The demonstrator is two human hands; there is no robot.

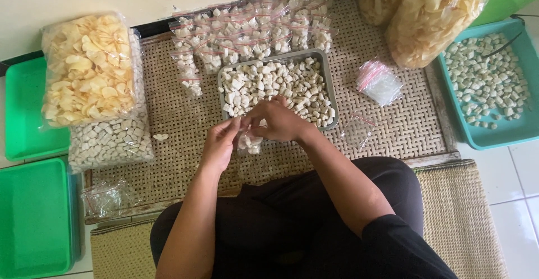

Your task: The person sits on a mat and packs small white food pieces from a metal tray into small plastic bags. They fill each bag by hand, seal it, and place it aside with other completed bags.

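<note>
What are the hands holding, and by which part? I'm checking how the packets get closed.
Both hands, left and right, pinch a small clear bag of white pieces by its top edge.

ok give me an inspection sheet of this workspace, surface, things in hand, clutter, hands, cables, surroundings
surface: woven mat on a tiled floor.
job's things: small clear bag partly filled with white pieces, held over the mat; grey tray of loose white pieces just behind it.
clutter: rows of filled small bags; stack of empty bags; large bags of pale chips; big bag of white pieces.
grippers: left hand and right hand both pinch the small bag's top.
cables: a dark cord lies across the teal tray.
surroundings: green trays at left, a wall behind.
</note>
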